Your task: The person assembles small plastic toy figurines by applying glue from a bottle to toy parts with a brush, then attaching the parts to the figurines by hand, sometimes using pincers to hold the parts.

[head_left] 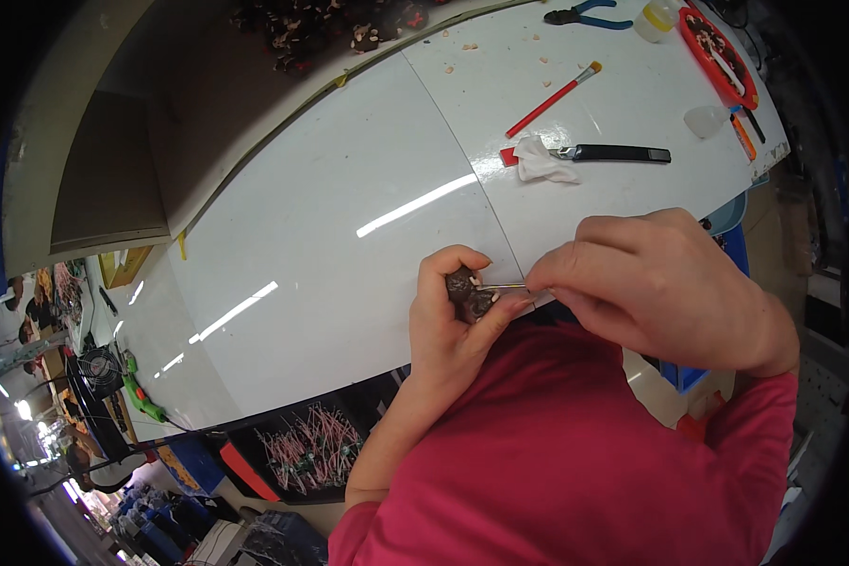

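Close in front of my chest, my left hand (434, 325) is closed around a small dark brown figure (459, 285), which has two rounded parts and tiny pale bits on it. My thumb and fingers hide much of its shape. From the right, my right hand (665, 283) pinches a thin metal tool (504, 286). Its narrow end reaches the figure near the pale bits, between the two rounded parts. Whether it is a pick or tweezers cannot be told, since my fingers cover the rest.
On the white table (321, 226) lie a red-handled brush (549, 102), a black-handled knife (623, 154), a crumpled white tissue (543, 162) and blue-handled pliers (590, 16). A red tray (748, 94) stands far right, near a clear bottle (656, 21). Dark figures (316, 28) fill the shelf behind.
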A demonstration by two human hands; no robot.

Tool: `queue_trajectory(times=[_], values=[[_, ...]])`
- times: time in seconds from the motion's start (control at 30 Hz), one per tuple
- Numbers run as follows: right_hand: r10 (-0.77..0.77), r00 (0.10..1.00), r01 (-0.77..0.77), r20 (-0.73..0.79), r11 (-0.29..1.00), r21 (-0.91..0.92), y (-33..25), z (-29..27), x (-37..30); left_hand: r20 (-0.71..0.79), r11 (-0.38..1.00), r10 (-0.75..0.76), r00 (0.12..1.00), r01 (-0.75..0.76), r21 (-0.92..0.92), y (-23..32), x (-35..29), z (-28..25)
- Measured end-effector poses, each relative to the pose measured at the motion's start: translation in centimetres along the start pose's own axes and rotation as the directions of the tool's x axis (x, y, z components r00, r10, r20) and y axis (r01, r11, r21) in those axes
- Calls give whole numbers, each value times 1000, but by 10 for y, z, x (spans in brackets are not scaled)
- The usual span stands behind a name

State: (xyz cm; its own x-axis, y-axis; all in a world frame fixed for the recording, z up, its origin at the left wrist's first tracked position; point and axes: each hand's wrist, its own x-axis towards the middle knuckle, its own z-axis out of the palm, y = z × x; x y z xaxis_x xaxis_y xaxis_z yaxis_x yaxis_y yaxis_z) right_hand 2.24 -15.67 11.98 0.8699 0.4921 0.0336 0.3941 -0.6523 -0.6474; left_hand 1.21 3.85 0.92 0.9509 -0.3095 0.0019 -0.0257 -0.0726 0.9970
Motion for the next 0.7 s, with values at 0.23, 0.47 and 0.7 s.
queue_trajectory(times=[0.23,0.47,0.7], values=[[-60,994,84,89,955,-285,-15,4,4,27,997,-10,1000,8,77,-2,-1,-1],[-107,992,101,-68,991,-89,5,22,-1,85,995,-21,996,12,101,1,3,-8],[-75,992,79,-101,996,38,12,35,-4,68,1000,-12,998,11,18,4,3,-12]])
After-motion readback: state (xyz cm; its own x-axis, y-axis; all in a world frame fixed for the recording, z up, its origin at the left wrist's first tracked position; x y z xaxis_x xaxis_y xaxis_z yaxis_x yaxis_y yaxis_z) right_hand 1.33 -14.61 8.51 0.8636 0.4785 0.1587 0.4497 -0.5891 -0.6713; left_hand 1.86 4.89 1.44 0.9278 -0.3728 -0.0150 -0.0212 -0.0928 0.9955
